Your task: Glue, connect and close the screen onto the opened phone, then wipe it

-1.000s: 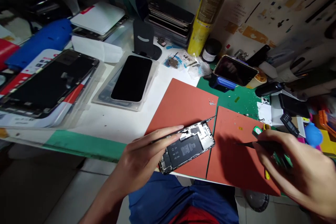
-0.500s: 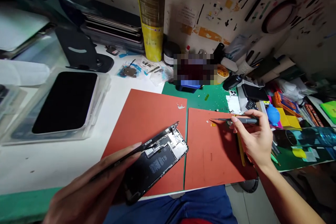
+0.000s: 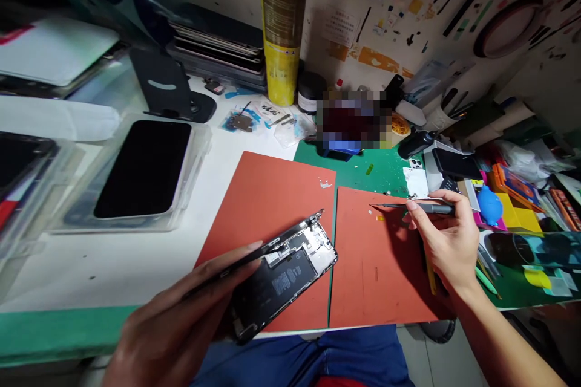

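Note:
My left hand (image 3: pixel 181 308) pinches the raised dark edge of an opened phone (image 3: pixel 284 281), tilted over the left orange mat (image 3: pixel 254 193). The battery and bright metal parts at its upper right end show inside it. My right hand (image 3: pixel 447 236) is closed around a slim dark tool (image 3: pixel 433 208) with a long, fine tip. Whether it is tweezers or a screwdriver I cannot tell. That tip points left over the top of the right orange mat (image 3: pixel 363 278), close to a tiny white piece (image 3: pixel 370 211) and a small yellow piece (image 3: pixel 380 218).
A yellow spray can (image 3: pixel 282 42) and a black jar (image 3: pixel 311 94) stand at the back. Left of the mats lies a black-screened phone (image 3: pixel 145 169) on a clear case. A blue rubber blower (image 3: pixel 490 205) and a teal transparent bottle (image 3: pixel 535 249) sit beyond my right hand.
The whole view has shifted, so most things appear further right. My left hand still grips the phone and my right hand still holds the tool, its tip near the small pieces.

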`<state>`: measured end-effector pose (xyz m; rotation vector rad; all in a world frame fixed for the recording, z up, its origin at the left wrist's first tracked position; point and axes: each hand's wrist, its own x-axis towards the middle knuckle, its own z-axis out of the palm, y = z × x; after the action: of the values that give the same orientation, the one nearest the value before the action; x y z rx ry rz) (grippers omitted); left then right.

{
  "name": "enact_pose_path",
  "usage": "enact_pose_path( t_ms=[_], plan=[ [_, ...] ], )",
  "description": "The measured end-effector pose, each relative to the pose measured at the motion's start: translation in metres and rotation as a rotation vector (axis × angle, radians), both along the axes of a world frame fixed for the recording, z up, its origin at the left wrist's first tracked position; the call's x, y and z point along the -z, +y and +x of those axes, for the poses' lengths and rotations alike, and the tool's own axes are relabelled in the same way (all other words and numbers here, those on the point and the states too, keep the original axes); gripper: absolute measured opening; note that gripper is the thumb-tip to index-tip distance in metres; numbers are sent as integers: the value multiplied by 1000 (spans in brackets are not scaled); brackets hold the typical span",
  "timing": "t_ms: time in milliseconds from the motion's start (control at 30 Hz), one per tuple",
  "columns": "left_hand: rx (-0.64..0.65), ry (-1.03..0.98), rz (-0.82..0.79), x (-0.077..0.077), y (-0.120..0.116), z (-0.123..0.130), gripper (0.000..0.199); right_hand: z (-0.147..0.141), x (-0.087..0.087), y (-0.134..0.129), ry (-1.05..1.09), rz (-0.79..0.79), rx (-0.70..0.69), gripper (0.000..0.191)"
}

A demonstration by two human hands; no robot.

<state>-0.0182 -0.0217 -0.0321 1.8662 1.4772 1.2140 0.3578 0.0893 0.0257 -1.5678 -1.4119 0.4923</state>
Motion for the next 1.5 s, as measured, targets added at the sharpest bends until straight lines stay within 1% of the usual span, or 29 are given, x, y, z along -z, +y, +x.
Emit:
enact_pose_path(
  t_ms=[67, 133, 200, 267, 367, 433, 500, 600, 700, 900, 1267, 1500],
  plan=[
    [42, 11, 35, -3, 0, 2, 45, -5, -7, -5, 37, 0, 22, 47],
    [71, 22, 65, -6, 0, 3, 51, -13, -14, -13, 116, -36, 27, 47],
    [90, 39, 66, -10, 1, 4, 52, -26, -20, -23, 216, -109, -18, 46],
    [100, 41, 59, -14, 3, 6, 50, -42, -23, -33, 325, -187, -114, 43],
    [63, 26, 80, -17, 4, 10, 43, -70, -19, -43, 512, -294, -254, 40],
    [26, 58, 100, -16, 4, 13, 35, -87, -15, -46, 611, -362, -314, 38],
    [23, 66, 104, -15, 5, 16, 29, -101, -10, -46, 667, -422, -348, 37],
    [36, -25, 145, -13, 6, 17, 25, -114, -5, -45, 703, -479, -363, 37],
    [68, -96, 177, -13, 8, 17, 19, -118, 0, -44, 691, -505, -360, 38],
    [76, -121, 150, -17, 9, 16, 10, -118, 3, -45, 645, -528, -334, 43],
    [70, -147, 151, -18, 8, 17, 10, -124, 0, -47, 612, -447, -300, 47],
    [74, -153, 139, -18, 8, 17, 12, -121, 0, -51, 584, -407, -291, 47]
  ],
)
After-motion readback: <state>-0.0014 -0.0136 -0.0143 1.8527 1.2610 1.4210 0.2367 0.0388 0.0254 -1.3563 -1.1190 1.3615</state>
